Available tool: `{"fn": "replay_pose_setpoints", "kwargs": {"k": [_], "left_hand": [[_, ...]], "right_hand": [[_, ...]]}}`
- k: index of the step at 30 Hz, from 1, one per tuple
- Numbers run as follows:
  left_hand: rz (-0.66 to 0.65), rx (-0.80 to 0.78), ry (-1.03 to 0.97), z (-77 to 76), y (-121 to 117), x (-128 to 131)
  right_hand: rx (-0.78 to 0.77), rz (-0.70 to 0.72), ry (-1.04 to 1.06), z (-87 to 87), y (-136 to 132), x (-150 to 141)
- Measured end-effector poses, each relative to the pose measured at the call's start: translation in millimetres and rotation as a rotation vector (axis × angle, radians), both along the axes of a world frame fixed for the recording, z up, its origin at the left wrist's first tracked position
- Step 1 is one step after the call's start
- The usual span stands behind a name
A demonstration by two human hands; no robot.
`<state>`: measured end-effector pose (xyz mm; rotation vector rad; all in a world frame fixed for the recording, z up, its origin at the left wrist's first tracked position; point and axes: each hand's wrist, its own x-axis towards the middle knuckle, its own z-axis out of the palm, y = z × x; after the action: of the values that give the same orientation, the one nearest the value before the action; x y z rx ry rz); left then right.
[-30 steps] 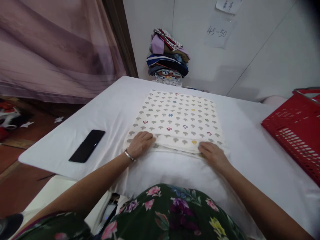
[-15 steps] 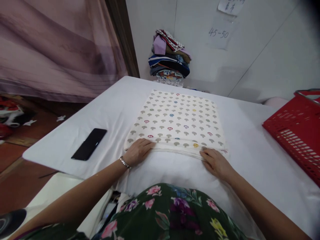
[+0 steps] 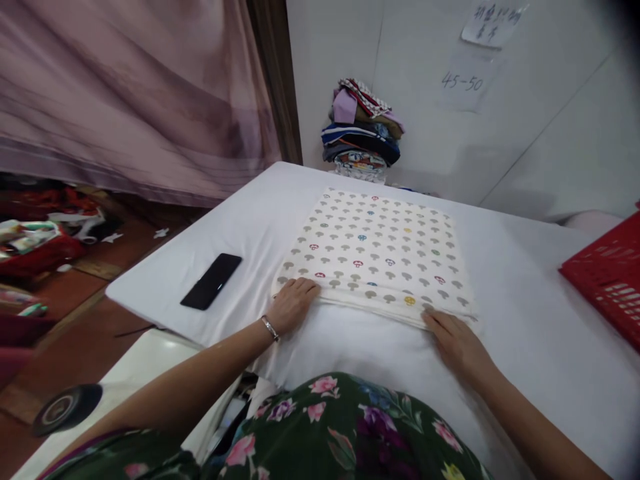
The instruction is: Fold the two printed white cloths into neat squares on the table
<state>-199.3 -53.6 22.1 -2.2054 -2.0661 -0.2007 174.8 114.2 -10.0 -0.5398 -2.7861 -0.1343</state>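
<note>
A cream cloth (image 3: 383, 250) printed with small grey and coloured mushrooms lies folded into a flat square on the white-covered table. My left hand (image 3: 295, 303), a silver bracelet at its wrist, grips the near left part of the folded edge. Its fingers rest together on top, and the thumb is mostly hidden. Toward the near right corner, my right hand (image 3: 453, 337) holds the same edge between its fingers. Between the hands the edge shows several stacked layers and sags slightly.
A black phone (image 3: 211, 281) lies on the white tabletop (image 3: 520, 287) to the left. A red plastic basket (image 3: 607, 277) stands at the right. Folded clothes (image 3: 363, 133) are piled by the wall. A roll of dark tape (image 3: 67, 409) sits on a white surface at lower left.
The whole view has shifted, so the table and cloth appear farther right and slightly lower. My right hand's fingers look straighter along the edge. Both hands remain at the cloth's near edge.
</note>
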Motion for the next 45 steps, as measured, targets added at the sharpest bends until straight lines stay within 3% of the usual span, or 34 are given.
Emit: {"fn": "replay_pose_setpoints", "kwargs": {"k": [5,10,13,16,21,23,24,27,31,34,36,40,43,45], "left_hand": [[0.1,0.049,0.028,1.7,0.0,-4.9],[0.083,0.098,-0.003,-1.5,-10.4,-9.2],[0.085,0.137,0.002,3.9,-0.3,-18.0],[0.096,0.22,0.017,36.0,37.7,-34.8],[0.136,0.476,0.055,125.7,107.7,-56.6],[0.104,0.462,0.088,144.9,114.2,-58.8],[0.073,0.422,0.109,147.3,111.9,-59.1],[-0.021,0.33,0.139,127.7,88.7,-58.8],[-0.186,0.219,0.07,70.6,40.9,-53.6],[-0.248,0.13,0.009,38.9,13.1,-46.2],[-0.231,0.154,-0.03,30.7,4.0,-42.2],[-0.149,0.323,-0.091,28.3,-1.7,-37.5],[-0.221,0.26,-0.101,21.7,-8.1,-33.2],[-0.2,0.239,-0.098,15.8,-14.3,-30.4]], "right_hand": [[0.064,-0.051,0.02,4.2,-0.8,0.6],[0.081,-0.064,0.008,5.6,0.0,9.3],[0.104,-0.094,0.017,13.3,13.9,8.9],[0.18,-0.106,0.032,47.5,47.4,-3.3],[0.331,-0.333,0.261,136.2,105.5,-24.6],[0.319,-0.356,0.241,151.3,114.6,-22.8],[0.308,-0.337,0.205,151.1,115.7,-19.6],[0.29,-0.26,0.172,125.3,106.6,-5.8],[0.173,-0.132,0.122,71.2,71.2,8.5],[0.084,-0.078,0.057,48.0,45.3,14.0],[0.085,-0.081,0.09,44.0,36.1,17.2],[0.124,-0.096,0.183,42.6,29.7,23.0],[0.097,-0.039,0.131,33.2,22.4,27.3],[0.07,-0.054,0.111,24.1,16.0,31.1]]}}
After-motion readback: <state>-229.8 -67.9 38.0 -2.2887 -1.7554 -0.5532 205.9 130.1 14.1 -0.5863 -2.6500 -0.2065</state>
